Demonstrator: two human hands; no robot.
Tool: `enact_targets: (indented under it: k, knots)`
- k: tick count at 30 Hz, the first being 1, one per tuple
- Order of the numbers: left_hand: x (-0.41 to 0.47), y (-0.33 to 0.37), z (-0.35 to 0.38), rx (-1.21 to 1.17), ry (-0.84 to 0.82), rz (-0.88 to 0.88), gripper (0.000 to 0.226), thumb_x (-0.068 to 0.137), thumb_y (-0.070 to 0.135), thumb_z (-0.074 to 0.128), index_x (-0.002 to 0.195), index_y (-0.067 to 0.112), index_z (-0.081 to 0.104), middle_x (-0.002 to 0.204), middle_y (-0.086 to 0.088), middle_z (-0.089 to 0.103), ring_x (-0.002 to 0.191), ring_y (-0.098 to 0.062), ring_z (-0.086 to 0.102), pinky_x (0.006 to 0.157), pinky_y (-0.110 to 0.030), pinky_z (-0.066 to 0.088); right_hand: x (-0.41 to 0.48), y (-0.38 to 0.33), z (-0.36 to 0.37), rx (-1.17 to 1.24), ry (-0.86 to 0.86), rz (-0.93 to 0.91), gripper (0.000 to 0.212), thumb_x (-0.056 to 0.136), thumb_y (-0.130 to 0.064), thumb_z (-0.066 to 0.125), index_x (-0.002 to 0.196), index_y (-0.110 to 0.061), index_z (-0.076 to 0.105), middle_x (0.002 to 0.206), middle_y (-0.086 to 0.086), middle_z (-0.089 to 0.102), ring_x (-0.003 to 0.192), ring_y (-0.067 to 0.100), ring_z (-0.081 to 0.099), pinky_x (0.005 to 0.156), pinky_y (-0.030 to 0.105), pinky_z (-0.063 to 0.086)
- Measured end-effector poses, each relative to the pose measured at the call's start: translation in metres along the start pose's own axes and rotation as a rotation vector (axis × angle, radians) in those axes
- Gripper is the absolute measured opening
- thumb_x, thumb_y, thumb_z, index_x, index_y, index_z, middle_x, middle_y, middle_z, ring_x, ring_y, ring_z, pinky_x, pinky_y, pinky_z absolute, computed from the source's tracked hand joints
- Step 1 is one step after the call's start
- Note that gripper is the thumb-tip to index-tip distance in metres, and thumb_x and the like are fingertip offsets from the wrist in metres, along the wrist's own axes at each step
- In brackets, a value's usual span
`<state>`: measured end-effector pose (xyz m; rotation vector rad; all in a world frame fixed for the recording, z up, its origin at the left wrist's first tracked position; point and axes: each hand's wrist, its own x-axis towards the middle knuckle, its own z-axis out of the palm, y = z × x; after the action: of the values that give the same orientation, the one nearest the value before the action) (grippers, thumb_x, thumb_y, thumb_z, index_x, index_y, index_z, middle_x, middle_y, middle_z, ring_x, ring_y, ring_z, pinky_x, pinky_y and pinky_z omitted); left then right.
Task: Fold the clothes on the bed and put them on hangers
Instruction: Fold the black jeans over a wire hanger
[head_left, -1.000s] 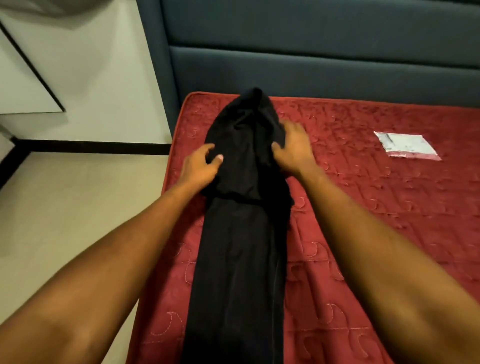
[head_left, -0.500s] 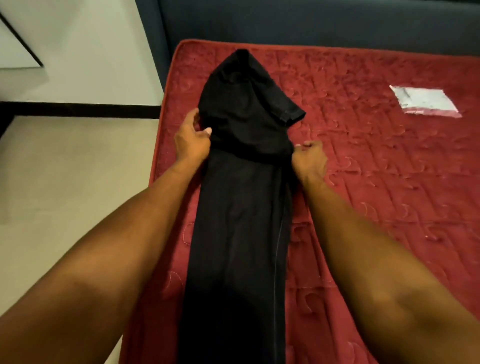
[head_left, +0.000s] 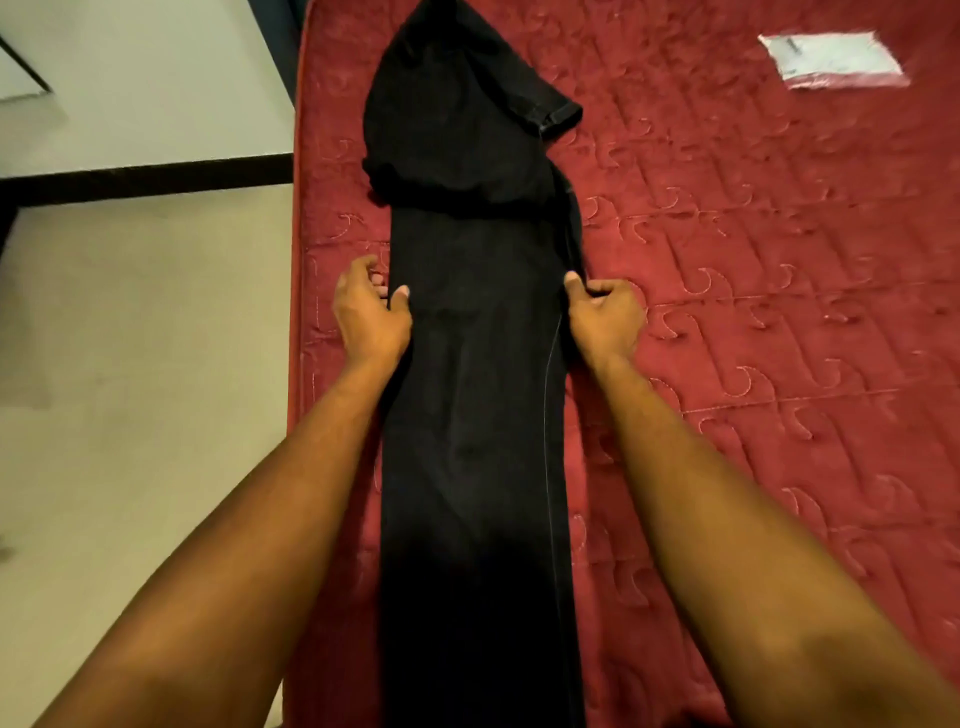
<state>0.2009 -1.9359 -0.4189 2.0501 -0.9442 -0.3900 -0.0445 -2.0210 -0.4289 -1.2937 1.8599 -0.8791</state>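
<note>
A long black garment (head_left: 472, 395) lies lengthwise along the left side of the red quilted mattress (head_left: 753, 322). Its far end is folded back on itself, with a cuffed sleeve sticking out to the right. My left hand (head_left: 371, 312) is at the garment's left edge, thumb on the cloth, fingers curled beside it. My right hand (head_left: 602, 312) pinches the right edge between thumb and curled fingers. Both hands sit about midway along the garment, just below the folded part. No hanger is in view.
A flat white and pink packet (head_left: 836, 60) lies on the mattress at the far right. The mattress's left edge drops to a pale tiled floor (head_left: 130, 364) with a dark strip along the wall. A blue headboard corner (head_left: 275, 47) shows at the top.
Both hands have slid down the garment's edges toward me, away from the folded end. The view has tilted down, and the headboard has mostly left the frame.
</note>
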Motion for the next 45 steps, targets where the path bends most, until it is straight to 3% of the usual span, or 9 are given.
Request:
enact_targets:
  k: [4, 8, 12, 17, 25, 31, 36, 41, 45]
  knots:
    - [-0.054, -0.005, -0.016, 0.026, -0.076, 0.011, 0.063, 0.074, 0.021, 0.089, 0.126, 0.006, 0.058, 0.110, -0.007, 0.064, 0.097, -0.021, 0.060, 0.088, -0.032, 0.050, -0.043, 0.036, -0.008, 0.007, -0.245, 0.029, 0.073, 0.053, -0.050, 0.094, 0.111, -0.019, 0.061, 0.093, -0.001, 0.074, 0.085, 0.014, 0.071, 0.081, 0.033, 0.058]
    - [-0.093, -0.006, -0.038, 0.010, 0.009, -0.087, 0.042, 0.087, 0.009, 0.073, 0.126, 0.006, 0.059, 0.102, -0.011, 0.069, 0.098, -0.030, 0.066, 0.091, -0.035, 0.051, -0.078, 0.067, -0.031, 0.109, -0.136, 0.034, 0.042, 0.062, -0.040, 0.084, 0.094, -0.023, 0.061, 0.085, 0.004, 0.075, 0.081, 0.024, 0.074, 0.082, 0.046, 0.061]
    - [-0.143, -0.008, -0.069, 0.022, -0.134, -0.186, 0.063, 0.082, 0.034, 0.084, 0.132, 0.008, 0.057, 0.124, -0.012, 0.065, 0.115, -0.031, 0.063, 0.097, -0.034, 0.049, -0.138, 0.085, -0.055, -0.031, -0.216, -0.013, 0.064, 0.060, -0.071, 0.080, 0.097, -0.021, 0.067, 0.092, 0.003, 0.074, 0.086, 0.022, 0.071, 0.084, 0.037, 0.058]
    - [-0.230, -0.030, -0.105, 0.080, -0.115, -0.197, 0.033, 0.084, 0.010, 0.075, 0.115, 0.005, 0.066, 0.118, -0.015, 0.068, 0.111, -0.035, 0.065, 0.091, -0.033, 0.049, -0.222, 0.112, -0.104, -0.069, -0.263, 0.000, 0.022, 0.076, -0.007, 0.077, 0.065, -0.019, 0.063, 0.079, 0.011, 0.076, 0.074, 0.031, 0.075, 0.076, 0.046, 0.063]
    - [-0.321, -0.038, -0.152, 0.282, -0.316, -0.274, 0.031, 0.080, 0.015, 0.084, 0.103, 0.001, 0.068, 0.101, -0.019, 0.072, 0.085, -0.034, 0.073, 0.081, -0.045, 0.062, -0.313, 0.133, -0.159, -0.287, -0.576, 0.065, 0.035, 0.086, -0.004, 0.079, 0.092, -0.018, 0.048, 0.057, 0.008, 0.065, 0.042, 0.015, 0.061, 0.043, 0.026, 0.048]
    - [-0.361, 0.002, -0.142, 0.482, -0.191, 0.093, 0.050, 0.081, 0.023, 0.077, 0.124, 0.009, 0.057, 0.121, -0.020, 0.060, 0.111, -0.041, 0.061, 0.096, -0.048, 0.054, -0.316, 0.117, -0.179, -0.481, -0.590, -0.051, 0.016, 0.087, -0.020, 0.078, 0.081, -0.008, 0.071, 0.085, 0.016, 0.077, 0.060, 0.021, 0.069, 0.066, 0.037, 0.062]
    - [-0.393, 0.043, -0.092, 0.440, -0.367, 0.304, 0.024, 0.083, 0.029, 0.071, 0.103, 0.017, 0.072, 0.108, -0.013, 0.070, 0.103, -0.034, 0.066, 0.087, -0.040, 0.055, -0.300, 0.107, -0.240, -0.584, -0.506, -0.175, 0.033, 0.088, -0.040, 0.078, 0.078, -0.011, 0.064, 0.076, 0.010, 0.063, 0.053, 0.019, 0.055, 0.042, 0.019, 0.037]
    - [-0.438, 0.109, -0.022, 0.273, -0.575, 0.428, 0.009, 0.084, 0.021, 0.073, 0.090, 0.015, 0.074, 0.090, -0.009, 0.076, 0.092, -0.027, 0.071, 0.084, -0.032, 0.053, -0.277, 0.137, -0.329, -0.618, -0.409, -0.172, 0.047, 0.090, -0.045, 0.075, 0.112, -0.003, 0.072, 0.119, 0.020, 0.070, 0.112, 0.031, 0.066, 0.074, 0.025, 0.039]
    - [-0.482, 0.158, 0.030, 0.201, -0.733, 0.593, 0.023, 0.081, 0.032, 0.067, 0.093, 0.015, 0.075, 0.095, -0.009, 0.077, 0.094, -0.025, 0.071, 0.080, -0.028, 0.047, -0.258, 0.180, -0.408, -0.605, -0.240, -0.141, 0.029, 0.087, -0.035, 0.073, 0.080, -0.008, 0.067, 0.093, 0.016, 0.068, 0.103, 0.033, 0.069, 0.071, 0.029, 0.045]
